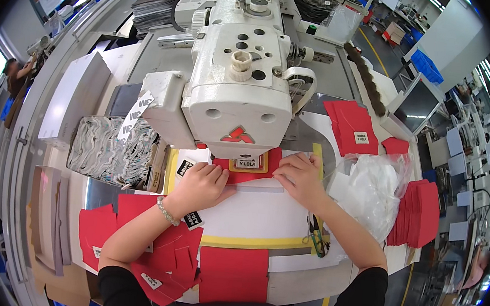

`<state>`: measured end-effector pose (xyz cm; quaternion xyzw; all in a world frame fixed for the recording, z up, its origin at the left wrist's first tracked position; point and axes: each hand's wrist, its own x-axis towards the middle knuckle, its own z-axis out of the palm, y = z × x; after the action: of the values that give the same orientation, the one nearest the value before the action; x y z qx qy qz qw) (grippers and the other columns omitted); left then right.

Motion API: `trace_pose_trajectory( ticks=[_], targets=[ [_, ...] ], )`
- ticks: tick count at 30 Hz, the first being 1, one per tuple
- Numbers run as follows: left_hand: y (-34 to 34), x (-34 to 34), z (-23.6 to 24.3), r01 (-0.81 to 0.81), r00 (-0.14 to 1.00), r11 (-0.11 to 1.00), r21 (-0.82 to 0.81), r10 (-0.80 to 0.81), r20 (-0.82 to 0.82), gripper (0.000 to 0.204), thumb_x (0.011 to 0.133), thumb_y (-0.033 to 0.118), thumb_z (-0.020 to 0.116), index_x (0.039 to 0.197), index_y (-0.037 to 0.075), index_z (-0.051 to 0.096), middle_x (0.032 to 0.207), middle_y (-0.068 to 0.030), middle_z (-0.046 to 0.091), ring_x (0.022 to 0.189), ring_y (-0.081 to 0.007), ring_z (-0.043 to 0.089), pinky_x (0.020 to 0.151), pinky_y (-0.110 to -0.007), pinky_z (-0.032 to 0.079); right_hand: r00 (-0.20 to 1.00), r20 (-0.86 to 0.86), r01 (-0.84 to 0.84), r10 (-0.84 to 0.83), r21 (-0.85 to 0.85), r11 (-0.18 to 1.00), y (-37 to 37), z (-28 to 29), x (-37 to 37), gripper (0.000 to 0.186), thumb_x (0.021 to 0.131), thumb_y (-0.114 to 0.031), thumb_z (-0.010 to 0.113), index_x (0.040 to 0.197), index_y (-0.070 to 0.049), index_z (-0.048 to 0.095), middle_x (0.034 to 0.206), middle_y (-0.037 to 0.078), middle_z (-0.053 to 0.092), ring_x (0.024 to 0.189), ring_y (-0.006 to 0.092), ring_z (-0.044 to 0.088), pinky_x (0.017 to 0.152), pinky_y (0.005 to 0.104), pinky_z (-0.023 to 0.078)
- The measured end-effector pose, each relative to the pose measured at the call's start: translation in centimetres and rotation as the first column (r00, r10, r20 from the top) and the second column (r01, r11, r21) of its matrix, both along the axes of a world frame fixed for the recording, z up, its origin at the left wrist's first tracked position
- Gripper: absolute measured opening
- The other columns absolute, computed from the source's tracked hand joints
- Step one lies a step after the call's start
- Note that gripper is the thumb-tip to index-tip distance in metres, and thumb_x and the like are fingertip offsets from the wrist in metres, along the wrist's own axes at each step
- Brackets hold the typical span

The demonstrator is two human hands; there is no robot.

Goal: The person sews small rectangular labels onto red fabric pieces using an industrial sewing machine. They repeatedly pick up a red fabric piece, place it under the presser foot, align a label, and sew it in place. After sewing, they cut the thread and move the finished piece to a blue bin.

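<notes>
A red fabric piece (241,177) lies flat under the head of a large white sewing machine (239,93). On it sits a white label with dark lettering (248,164), framed by a yellow-gold clamp (264,168). My left hand (199,187), a beaded bracelet at its wrist, has its curled fingers on the piece's left edge. At the right edge, my right hand (300,179) grips the fabric with bent fingers; its thumb is partly hidden. Beside my left hand lie a black label (184,166) and another black label (193,219).
Red pieces (171,249) spread at lower left, near a flat red panel (233,276). Thread snips (318,238) lie by my right forearm. A clear bag of white pieces (365,191) and a red stack (415,213) stand right. At left is a box of folded strips (112,152).
</notes>
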<state>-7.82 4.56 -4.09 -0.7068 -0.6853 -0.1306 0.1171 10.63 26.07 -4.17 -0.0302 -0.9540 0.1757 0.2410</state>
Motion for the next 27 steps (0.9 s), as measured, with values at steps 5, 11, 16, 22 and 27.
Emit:
trace_pose_trajectory(
  ticks=[5, 11, 16, 22, 27],
  targets=[
    [0.3, -0.4, -1.4, 0.077, 0.982, 0.996, 0.051, -0.067, -0.177, 0.016, 0.076, 0.011, 0.066, 0.089, 0.002, 0.065, 0.079, -0.0046, 0.063, 0.074, -0.0166, 0.064, 0.065, -0.03, 0.051, 0.999, -0.025, -0.035, 0.037, 0.077, 0.996, 0.1, 0.6, 0.2, 0.009, 0.077, -0.015, 0.071, 0.084, -0.016, 0.066, 0.094, -0.006, 0.06, 0.092, 0.0128, 0.056, 0.082, 0.0378, 0.027],
    [-0.8, 0.4, -1.0, 0.172, 0.962, 0.983, 0.059, -0.154, -0.227, 0.015, 0.067, 0.007, 0.063, 0.08, 0.001, 0.061, 0.074, -0.0034, 0.056, 0.069, -0.0168, 0.059, 0.063, -0.028, 0.049, 0.994, 0.007, -0.102, 0.106, 0.333, 0.937, -1.2, 0.3, 1.5, 0.016, 0.072, -0.011, 0.068, 0.088, -0.015, 0.064, 0.096, -0.007, 0.06, 0.095, 0.0125, 0.057, 0.077, 0.0378, 0.028],
    [-3.8, 2.9, 0.6, 0.246, 0.94, 0.969, -0.005, -0.24, -0.243, 0.021, 0.071, 0.006, 0.064, 0.089, -0.005, 0.065, 0.085, -0.0093, 0.064, 0.077, -0.0199, 0.063, 0.066, -0.029, 0.053, 0.987, 0.034, -0.16, 0.16, 0.375, 0.913, -3.7, 0.7, 5.1, 0.021, 0.072, -0.012, 0.066, 0.093, -0.014, 0.066, 0.104, -0.007, 0.062, 0.099, 0.011, 0.057, 0.074, 0.0367, 0.027],
    [-5.6, 4.3, 0.0, 0.253, 0.943, 0.967, -0.032, -0.254, -0.217, 0.024, 0.073, 0.007, 0.064, 0.095, -0.002, 0.066, 0.087, -0.0082, 0.064, 0.08, -0.0175, 0.063, 0.067, -0.028, 0.049, 0.994, 0.057, -0.105, 0.09, 0.366, 0.925, -6.6, -0.1, 7.7, 0.023, 0.073, -0.015, 0.067, 0.096, -0.014, 0.066, 0.103, -0.005, 0.061, 0.097, 0.0107, 0.057, 0.074, 0.0354, 0.026],
    [-5.5, 4.1, 0.4, 0.196, 0.969, 0.978, -0.076, -0.205, -0.14, 0.027, 0.074, 0.008, 0.063, 0.099, 0.0, 0.067, 0.094, -0.0059, 0.064, 0.087, -0.0158, 0.061, 0.072, -0.029, 0.046, 0.979, 0.041, 0.174, -0.2, 0.342, 0.923, -7.6, 1.0, 9.1, 0.026, 0.075, -0.027, 0.074, 0.095, -0.014, 0.064, 0.095, -0.002, 0.058, 0.09, 0.0133, 0.056, 0.077, 0.0365, 0.027]
  ],
)
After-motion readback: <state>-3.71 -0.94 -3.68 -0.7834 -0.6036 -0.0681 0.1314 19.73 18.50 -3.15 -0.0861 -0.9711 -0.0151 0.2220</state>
